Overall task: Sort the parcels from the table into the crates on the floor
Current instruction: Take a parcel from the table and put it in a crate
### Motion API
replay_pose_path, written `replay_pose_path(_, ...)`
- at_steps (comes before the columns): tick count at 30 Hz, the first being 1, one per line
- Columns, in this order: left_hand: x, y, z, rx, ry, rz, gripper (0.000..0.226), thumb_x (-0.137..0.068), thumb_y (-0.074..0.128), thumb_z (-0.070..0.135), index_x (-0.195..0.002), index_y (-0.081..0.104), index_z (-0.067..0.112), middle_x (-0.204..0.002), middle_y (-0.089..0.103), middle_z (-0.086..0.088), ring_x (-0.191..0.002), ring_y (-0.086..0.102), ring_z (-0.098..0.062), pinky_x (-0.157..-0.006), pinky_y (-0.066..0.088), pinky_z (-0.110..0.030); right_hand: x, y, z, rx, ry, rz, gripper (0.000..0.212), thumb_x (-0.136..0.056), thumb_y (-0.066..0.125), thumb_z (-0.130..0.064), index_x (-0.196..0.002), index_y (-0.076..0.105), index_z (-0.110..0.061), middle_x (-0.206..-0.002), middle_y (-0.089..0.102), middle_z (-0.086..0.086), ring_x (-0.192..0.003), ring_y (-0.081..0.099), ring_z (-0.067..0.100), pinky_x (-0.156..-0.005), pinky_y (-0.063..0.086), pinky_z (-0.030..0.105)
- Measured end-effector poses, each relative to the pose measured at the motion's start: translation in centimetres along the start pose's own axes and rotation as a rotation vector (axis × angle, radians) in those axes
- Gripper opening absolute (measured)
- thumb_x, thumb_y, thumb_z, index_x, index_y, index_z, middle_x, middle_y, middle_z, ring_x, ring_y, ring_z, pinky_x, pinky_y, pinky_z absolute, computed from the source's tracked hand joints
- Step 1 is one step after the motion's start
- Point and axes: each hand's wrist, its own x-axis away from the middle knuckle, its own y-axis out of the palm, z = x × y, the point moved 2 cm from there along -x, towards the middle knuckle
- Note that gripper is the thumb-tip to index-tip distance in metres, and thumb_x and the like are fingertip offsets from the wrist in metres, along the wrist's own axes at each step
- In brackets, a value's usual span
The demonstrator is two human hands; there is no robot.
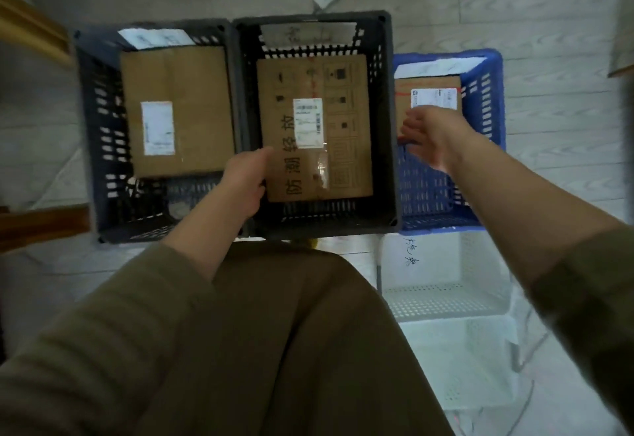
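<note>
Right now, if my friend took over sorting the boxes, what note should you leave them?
Left hand: grips the left edge of the middle parcel, which lies in the middle dark crate.
Right hand: open, over the right parcel in the blue crate; contact unclear.
Done: one parcel in each of three crates; the left parcel lies in the left dark crate.
Left: let go of the middle parcel. The table is out of view, so any remaining parcels are unknown.

One parcel (pixel 314 128) in each crate (pixel 389 120).
</note>
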Motion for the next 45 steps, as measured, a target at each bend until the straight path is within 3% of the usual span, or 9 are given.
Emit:
replay_pose_path(3, 2.6, -3.6, -0.5, 0.073, 0.049, 0.073, 0.052, -0.096, 0.048, 0.026, -0.143, 0.033, 0.009, -0.147, 0.037, -0.006, -0.132, 0.039, -0.021, -0.107, 0.034, -0.034, 3.4, 2.2, -1.1, 0.079, -0.09, -0.044, 0.032, -0.098, 0.041, -0.015, -0.127, 0.05, -0.007, -0.131, 0.053, 0.002, -0.122, 0.048, 0.013, -0.104, 0.035, 0.034)
replay_pose_path(6, 6.0, -6.5, -1.5, 0.156, 0.087, 0.119, 0.032, -0.097, 0.048, 0.024, -0.126, 0.048, 0.011, -0.127, 0.048, -0.005, -0.104, 0.054, -0.014, -0.081, 0.041, -0.023, 7.9, 4.6, -1.4, 0.177, -0.142, -0.106, 0.037, -0.099, 0.039, -0.015, -0.135, 0.044, -0.008, -0.132, 0.051, 0.002, -0.123, 0.047, 0.011, -0.099, 0.034, 0.029)
replay_pose_path(10, 11.6, -10.4, -3.7, 0.294, 0.137, 0.136, 0.049, -0.094, 0.052, 0.031, -0.139, 0.04, 0.014, -0.132, 0.05, -0.001, -0.128, 0.042, -0.017, -0.093, 0.034, -0.029, 14.6, 7.9, -0.5, 0.304, -0.214, -0.192, 0.034, -0.097, 0.045, -0.016, -0.129, 0.049, -0.007, -0.123, 0.056, 0.002, -0.112, 0.052, 0.013, -0.093, 0.037, 0.029)
replay_pose_path(14, 18.0, -14.1, -6.8, 0.443, 0.186, 0.184, 0.034, -0.096, 0.05, 0.024, -0.127, 0.051, 0.01, -0.105, 0.059, 0.004, -0.081, 0.055, -0.005, -0.07, 0.04, -0.019, 21.0, 11.2, 0.6, 0.433, -0.284, -0.272, 0.035, -0.095, 0.05, -0.017, -0.129, 0.049, -0.006, -0.13, 0.054, 0.006, -0.119, 0.053, 0.016, -0.093, 0.041, 0.031)
replay_pose_path(18, 23.8, -18.6, -10.0, 0.555, 0.216, 0.298, 0.029, -0.095, 0.052, 0.024, -0.12, 0.051, 0.009, -0.108, 0.052, -0.001, -0.09, 0.052, -0.007, -0.081, 0.038, -0.021, 26.3, 14.8, 1.6, 0.527, -0.329, -0.357, 0.024, -0.096, 0.049, -0.016, -0.119, 0.053, -0.009, -0.116, 0.059, 0.004, -0.103, 0.057, 0.013, -0.103, 0.038, 0.033)
replay_pose_path(24, 31.1, -26.3, -15.0, 0.697, 0.271, 0.429, 0.046, -0.095, 0.052, 0.021, -0.138, 0.041, 0.009, -0.147, 0.038, -0.007, -0.135, 0.036, -0.021, -0.112, 0.026, -0.038, 33.5, 21.0, 4.2, 0.63, -0.384, -0.462, 0.036, -0.1, 0.042, -0.016, -0.134, 0.045, -0.004, -0.139, 0.048, 0.009, -0.125, 0.048, 0.017, -0.104, 0.035, 0.034)
replay_pose_path(30, 38.7, -34.1, -20.6, 0.854, 0.316, 0.491, 0.016, -0.094, 0.054, 0.022, -0.108, 0.055, 0.014, -0.107, 0.057, -0.006, -0.097, 0.055, -0.018, -0.091, 0.041, -0.032, 42.3, 28.0, 9.2, 0.705, -0.445, -0.593, 0.036, -0.1, 0.042, -0.018, -0.134, 0.043, -0.007, -0.139, 0.049, 0.007, -0.127, 0.047, 0.016, -0.109, 0.031, 0.034)
replay_pose_path(38, 47.9, -42.3, -29.0, 1.018, 0.472, 0.61, 0.043, -0.096, 0.049, 0.017, -0.137, 0.04, 0.005, -0.142, 0.045, -0.007, -0.133, 0.04, -0.02, -0.115, 0.025, -0.039, 55.0, 37.3, 16.7, 0.827, -0.528, -0.851, 0.037, -0.097, 0.049, -0.016, -0.132, 0.046, -0.006, -0.134, 0.052, 0.009, -0.12, 0.051, 0.017, -0.105, 0.035, 0.036)
replay_pose_path(45, 54.6, -48.3, -35.0, 1.147, 0.613, 0.789, 0.024, -0.096, 0.049, 0.017, -0.119, 0.051, 0.015, -0.105, 0.06, 0.0, -0.104, 0.057, -0.012, -0.091, 0.041, -0.027, 64.1, 43.7, 21.2, 0.853, -0.656, -1.074, 0.031, -0.096, 0.05, -0.015, -0.126, 0.051, -0.009, -0.116, 0.061, 0.005, -0.113, 0.057, 0.018, -0.098, 0.042, 0.035)
